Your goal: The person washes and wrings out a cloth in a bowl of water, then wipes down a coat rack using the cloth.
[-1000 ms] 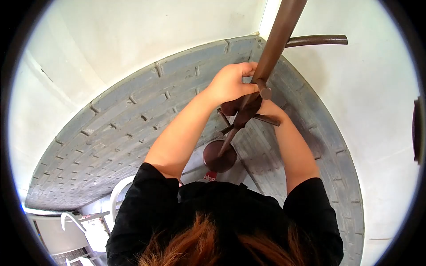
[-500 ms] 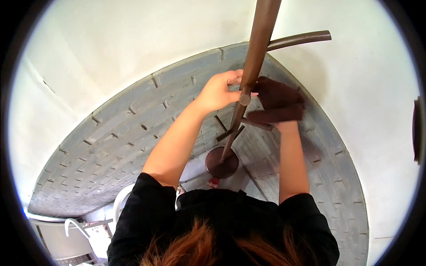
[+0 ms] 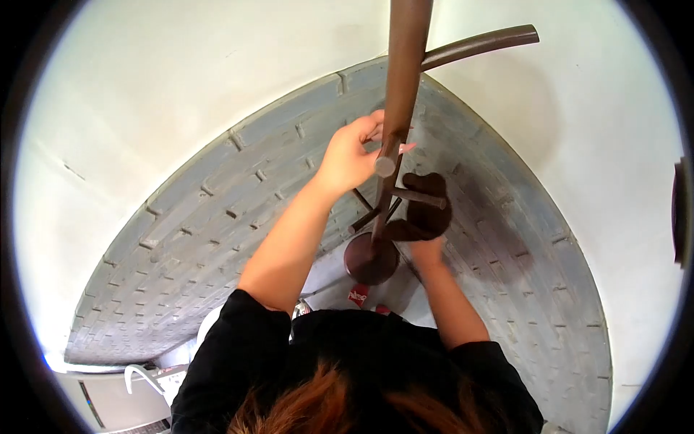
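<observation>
A brown wooden coat rack (image 3: 405, 79) stands in front of me, seen from above, with a round base (image 3: 371, 259) on the floor. My left hand (image 3: 352, 155) is wrapped round its pole beside an upper peg (image 3: 385, 166); some of its fingers are behind the wood. My right hand (image 3: 428, 249) holds a dark brown cloth (image 3: 428, 213) by a lower peg (image 3: 419, 196). The cloth covers most of that hand, and the peg crosses in front of the cloth. Whether the cloth touches the peg I cannot tell.
Grey brick-patterned panelling (image 3: 282, 188) meets in a corner behind the rack, below white walls (image 3: 217, 65). A long curved peg (image 3: 481, 45) juts right near the top. White chairs (image 3: 108, 398) stand at lower left. A dark object (image 3: 679, 213) is at the right edge.
My right hand has moved down and left with the cloth, from beside the pole to the lower peg. My left hand keeps its hold. The view has shifted slightly.
</observation>
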